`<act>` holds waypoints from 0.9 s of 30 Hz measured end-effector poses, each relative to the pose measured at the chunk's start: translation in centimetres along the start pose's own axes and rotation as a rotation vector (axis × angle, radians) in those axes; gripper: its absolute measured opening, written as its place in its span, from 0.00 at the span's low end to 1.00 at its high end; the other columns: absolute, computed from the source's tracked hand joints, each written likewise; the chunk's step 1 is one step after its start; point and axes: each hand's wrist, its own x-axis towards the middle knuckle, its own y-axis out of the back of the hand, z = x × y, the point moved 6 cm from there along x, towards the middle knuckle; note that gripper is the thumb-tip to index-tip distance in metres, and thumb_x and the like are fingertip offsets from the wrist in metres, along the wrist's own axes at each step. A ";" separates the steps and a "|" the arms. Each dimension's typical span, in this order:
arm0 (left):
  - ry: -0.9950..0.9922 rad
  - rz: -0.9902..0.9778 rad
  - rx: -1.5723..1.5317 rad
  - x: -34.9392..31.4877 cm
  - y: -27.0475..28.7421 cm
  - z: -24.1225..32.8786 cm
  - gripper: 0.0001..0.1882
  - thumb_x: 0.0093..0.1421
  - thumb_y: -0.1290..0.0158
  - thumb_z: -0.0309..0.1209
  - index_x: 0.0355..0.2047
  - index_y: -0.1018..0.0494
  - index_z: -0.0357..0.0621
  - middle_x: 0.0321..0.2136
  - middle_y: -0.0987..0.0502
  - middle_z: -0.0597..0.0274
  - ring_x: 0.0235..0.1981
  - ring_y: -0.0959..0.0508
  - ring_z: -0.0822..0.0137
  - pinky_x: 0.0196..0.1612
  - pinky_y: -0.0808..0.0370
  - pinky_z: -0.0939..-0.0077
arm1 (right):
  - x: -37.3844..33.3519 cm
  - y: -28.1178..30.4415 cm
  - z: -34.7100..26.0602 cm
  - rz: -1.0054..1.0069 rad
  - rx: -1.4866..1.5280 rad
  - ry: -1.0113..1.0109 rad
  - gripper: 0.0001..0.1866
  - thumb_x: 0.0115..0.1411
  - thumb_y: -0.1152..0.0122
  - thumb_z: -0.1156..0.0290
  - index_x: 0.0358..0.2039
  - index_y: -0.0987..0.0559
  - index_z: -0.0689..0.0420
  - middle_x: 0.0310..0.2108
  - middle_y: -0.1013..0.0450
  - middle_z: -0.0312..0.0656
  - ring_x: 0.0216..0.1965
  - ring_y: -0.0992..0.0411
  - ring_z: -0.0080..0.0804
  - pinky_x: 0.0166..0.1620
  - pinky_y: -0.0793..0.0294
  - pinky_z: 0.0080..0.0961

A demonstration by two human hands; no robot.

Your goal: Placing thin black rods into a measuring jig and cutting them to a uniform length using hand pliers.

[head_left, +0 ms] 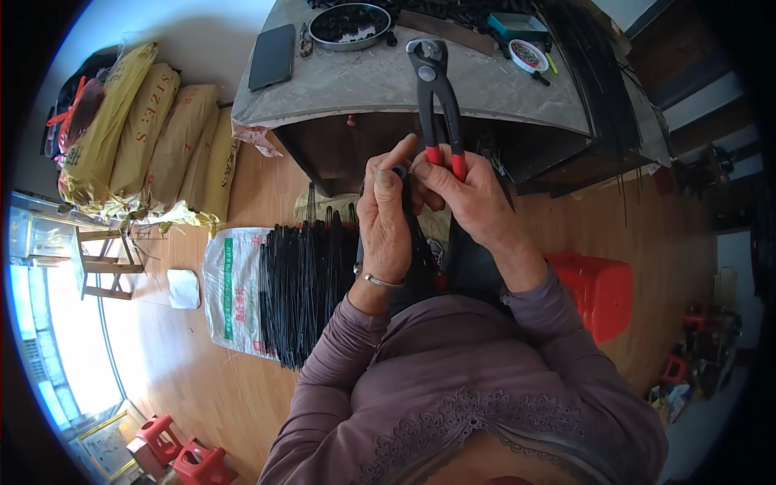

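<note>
Above my lap, my right hand (pixel 469 198) grips a pair of pliers (pixel 436 93) by the red handle ends, jaws pointing away over the table edge. The thumb and forefinger of that same hand pinch toward a small black part (pixel 400 172), whose rounded end shows beside my left thumb. My left hand (pixel 384 214), with a bracelet at the wrist, is closed around this part; its lower portion is hidden by the fingers. Left of my left hand, a large row of thin black rods (pixel 299 283) lies on a white woven sack (pixel 234 283).
On the grey-covered table (pixel 364 85) are a phone (pixel 272 57), a round metal tray (pixel 349 26) of black pieces, a green box (pixel 517 27) and a small white bowl (pixel 528 56). Stuffed yellow sacks (pixel 162 129) stand left. A red plastic stool (pixel 598 295) is at my right.
</note>
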 end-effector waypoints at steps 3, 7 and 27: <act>-0.003 -0.006 -0.003 -0.1 -0.1 -0.1 0.24 0.71 0.67 0.44 0.54 0.31 0.40 0.38 0.35 0.70 0.27 0.36 0.80 0.31 0.36 0.85 | 0.0 0.2 0.2 0.010 0.018 -0.018 0.13 0.66 0.47 0.61 0.31 0.26 0.57 0.20 0.33 0.30 0.21 0.38 0.16 0.26 0.39 0.16; -0.004 -0.010 -0.004 -0.2 -0.3 -0.1 0.24 0.71 0.66 0.44 0.54 0.31 0.40 0.38 0.35 0.69 0.27 0.36 0.80 0.31 0.36 0.85 | 0.0 0.5 0.3 0.028 -0.003 -0.050 0.12 0.66 0.47 0.62 0.31 0.26 0.57 0.20 0.34 0.30 0.21 0.38 0.16 0.26 0.39 0.16; -0.037 0.026 0.029 -0.1 -0.9 -0.1 0.23 0.71 0.64 0.44 0.49 0.29 0.38 0.37 0.30 0.67 0.31 0.32 0.79 0.36 0.33 0.85 | -1.4 0.0 -0.3 0.279 -0.344 0.175 0.09 0.63 0.43 0.67 0.35 0.24 0.60 0.24 0.31 0.32 0.24 0.35 0.15 0.27 0.35 0.16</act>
